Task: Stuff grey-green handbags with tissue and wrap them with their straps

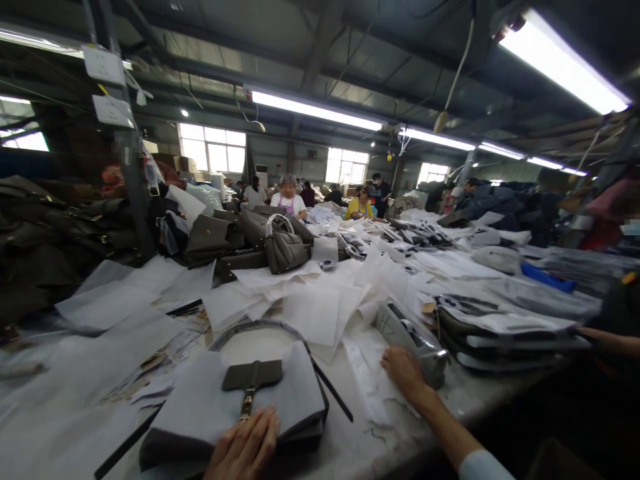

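Observation:
A dark olive handbag point(300, 437) lies in front of me, with white tissue paper point(195, 400) spread over its front. Its strap tab with a gold clasp point(247, 403) sits on top of the paper, and the handle arches behind. My left hand point(245, 443) lies on the bag's front just below the clasp, fingers stretched out. To the right, my right hand point(404, 373) is beside a grey tape dispenser point(400, 333), over thin white sheets point(370, 373). Its fingers are curled downward, and their tips are partly hidden, so what they grip is unclear.
Loose white paper sheets point(310, 313) cover the table's middle. Stacked wrapped bags point(500, 333) stand at the right, where another person's arm point(613, 341) reaches in. Finished handbags point(286, 250) stand behind, near a post point(133, 180). Several people work farther back.

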### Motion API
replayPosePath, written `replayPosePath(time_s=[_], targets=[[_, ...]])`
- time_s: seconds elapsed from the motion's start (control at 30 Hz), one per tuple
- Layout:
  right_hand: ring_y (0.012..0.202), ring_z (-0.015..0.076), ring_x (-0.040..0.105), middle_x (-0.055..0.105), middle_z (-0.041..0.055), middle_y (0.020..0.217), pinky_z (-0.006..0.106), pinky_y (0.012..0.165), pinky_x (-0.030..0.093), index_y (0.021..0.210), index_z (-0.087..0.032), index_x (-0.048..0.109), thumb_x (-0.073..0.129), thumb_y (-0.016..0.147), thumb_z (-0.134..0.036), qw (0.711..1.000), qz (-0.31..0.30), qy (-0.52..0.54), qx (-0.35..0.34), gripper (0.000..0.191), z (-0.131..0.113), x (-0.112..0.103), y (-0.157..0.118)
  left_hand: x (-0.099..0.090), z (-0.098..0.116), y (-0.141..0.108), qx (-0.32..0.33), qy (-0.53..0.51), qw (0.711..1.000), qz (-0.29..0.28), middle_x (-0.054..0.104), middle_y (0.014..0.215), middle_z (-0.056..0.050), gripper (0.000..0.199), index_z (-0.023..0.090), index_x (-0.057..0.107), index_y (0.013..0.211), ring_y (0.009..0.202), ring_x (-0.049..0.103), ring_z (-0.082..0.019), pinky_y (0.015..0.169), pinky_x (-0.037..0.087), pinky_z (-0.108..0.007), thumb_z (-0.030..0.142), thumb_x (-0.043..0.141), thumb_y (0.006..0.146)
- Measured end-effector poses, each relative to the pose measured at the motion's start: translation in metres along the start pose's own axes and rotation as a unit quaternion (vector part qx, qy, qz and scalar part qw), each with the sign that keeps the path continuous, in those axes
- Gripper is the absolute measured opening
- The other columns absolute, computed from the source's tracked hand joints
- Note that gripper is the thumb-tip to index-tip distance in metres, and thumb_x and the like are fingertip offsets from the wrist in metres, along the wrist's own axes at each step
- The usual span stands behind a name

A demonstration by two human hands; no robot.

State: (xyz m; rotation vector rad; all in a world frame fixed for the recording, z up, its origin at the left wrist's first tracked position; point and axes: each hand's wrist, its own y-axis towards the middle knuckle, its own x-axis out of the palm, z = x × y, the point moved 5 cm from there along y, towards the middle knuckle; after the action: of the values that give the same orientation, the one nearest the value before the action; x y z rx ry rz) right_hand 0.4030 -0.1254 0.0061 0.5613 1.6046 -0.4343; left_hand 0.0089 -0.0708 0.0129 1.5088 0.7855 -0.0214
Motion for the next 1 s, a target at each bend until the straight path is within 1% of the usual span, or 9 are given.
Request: replayPosePath(time_s=[0.1, 0.23, 0.4, 0.53, 0.63, 0.73, 0.8, 0.87, 1.0], targets=[[0.098, 0.0268, 0.068, 0.073, 0.0092, 0.097, 0.033, 0.083, 0.049, 0.077, -0.021, 0.070, 0.061, 0.085, -0.018, 0.999, 0.018, 0.028, 0.008, 0.013, 0.001, 0.005, 0.002, 0.001, 0.000, -0.001, -0.004, 0.003, 1.000, -0.004, 0.072, 0.116, 0.003, 0.043, 0.027, 0.068, 0.117, 0.107, 0.063, -0.012, 0.106, 0.033, -0.026, 0.022, 0.028, 0.103], [0.088, 0.0237, 0.069, 0.074, 0.0063, 0.091, 0.031, 0.073, 0.047, 0.076, -0.021, 0.069, 0.062, 0.080, -0.016, 0.997, 0.030, 0.065, 0.028, 0.010, 0.005, 0.000, 0.006, 0.001, 0.000, -0.002, 0.001, 0.017, 1.000, -0.009, 0.072, 0.117, 0.003, 0.044, 0.028, 0.068, 0.117, 0.107, 0.064, -0.013, 0.102, 0.036, -0.027, 0.017, 0.028, 0.102], [0.084, 0.0226, 0.068, 0.073, 0.0026, 0.083, 0.031, 0.070, 0.046, 0.071, -0.023, 0.069, 0.065, 0.078, -0.020, 0.994, 0.046, 0.095, 0.027, 0.008, 0.006, -0.015, 0.005, 0.000, 0.000, -0.001, 0.025, 0.033, 0.999, 0.000, 0.072, 0.116, 0.002, 0.040, 0.027, 0.068, 0.117, 0.108, 0.063, -0.013, 0.099, 0.038, -0.027, 0.018, 0.032, 0.102], [0.080, 0.0228, 0.066, 0.072, 0.0058, 0.079, 0.031, 0.066, 0.043, 0.070, -0.021, 0.070, 0.064, 0.078, -0.023, 0.991, 0.061, 0.114, 0.018, 0.010, -0.001, -0.028, -0.002, 0.000, 0.001, -0.001, 0.011, 0.036, 0.999, 0.003, 0.072, 0.115, 0.002, 0.040, 0.026, 0.068, 0.117, 0.107, 0.064, -0.013, 0.099, 0.038, -0.028, 0.020, 0.031, 0.103], [0.078, 0.0229, 0.064, 0.071, 0.0068, 0.077, 0.030, 0.065, 0.040, 0.066, -0.019, 0.068, 0.065, 0.077, -0.022, 0.990, 0.059, 0.128, 0.022, 0.011, -0.002, -0.037, -0.009, 0.000, 0.003, 0.000, -0.004, 0.027, 0.999, -0.017, 0.072, 0.117, 0.001, 0.040, 0.025, 0.067, 0.118, 0.107, 0.064, -0.015, 0.098, 0.038, -0.030, 0.022, 0.029, 0.104], [0.079, 0.0212, 0.062, 0.068, 0.0051, 0.075, 0.028, 0.067, 0.039, 0.065, -0.019, 0.065, 0.061, 0.081, -0.025, 0.985, 0.044, 0.165, 0.033, 0.018, 0.003, -0.043, -0.012, -0.003, 0.007, 0.002, -0.010, 0.022, 0.999, -0.043, 0.072, 0.118, -0.002, 0.040, 0.022, 0.066, 0.118, 0.108, 0.065, -0.017, 0.098, 0.039, -0.033, 0.012, 0.031, 0.101], [0.078, 0.0198, 0.060, 0.065, 0.0029, 0.071, 0.027, 0.067, 0.038, 0.063, -0.018, 0.063, 0.063, 0.080, -0.026, 0.977, 0.025, 0.206, 0.044, 0.019, 0.009, -0.044, -0.010, -0.004, 0.009, 0.004, -0.006, 0.026, 0.997, -0.066, 0.071, 0.118, -0.004, 0.037, 0.019, 0.065, 0.119, 0.109, 0.065, -0.019, 0.097, 0.040, -0.035, 0.008, 0.036, 0.099], [0.077, 0.0190, 0.059, 0.061, 0.0009, 0.067, 0.026, 0.064, 0.037, 0.066, -0.018, 0.063, 0.063, 0.080, -0.030, 0.964, 0.011, 0.258, 0.063, 0.018, 0.018, -0.043, -0.007, -0.004, 0.010, 0.007, 0.002, 0.032, 0.996, -0.086, 0.070, 0.121, -0.005, 0.033, 0.018, 0.064, 0.121, 0.111, 0.065, -0.020, 0.095, 0.041, -0.035, 0.007, 0.042, 0.098], [0.068, 0.0162, 0.058, 0.055, -0.0019, 0.061, 0.023, 0.059, 0.040, 0.071, -0.017, 0.059, 0.060, 0.084, -0.033, 0.921, -0.017, 0.378, 0.092, 0.021, 0.023, -0.039, -0.008, -0.006, 0.011, 0.010, 0.013, 0.036, 0.994, -0.098, 0.070, 0.121, -0.005, 0.032, 0.018, 0.063, 0.122, 0.111, 0.065, -0.020, 0.094, 0.042, -0.034, 0.007, 0.045, 0.097]])
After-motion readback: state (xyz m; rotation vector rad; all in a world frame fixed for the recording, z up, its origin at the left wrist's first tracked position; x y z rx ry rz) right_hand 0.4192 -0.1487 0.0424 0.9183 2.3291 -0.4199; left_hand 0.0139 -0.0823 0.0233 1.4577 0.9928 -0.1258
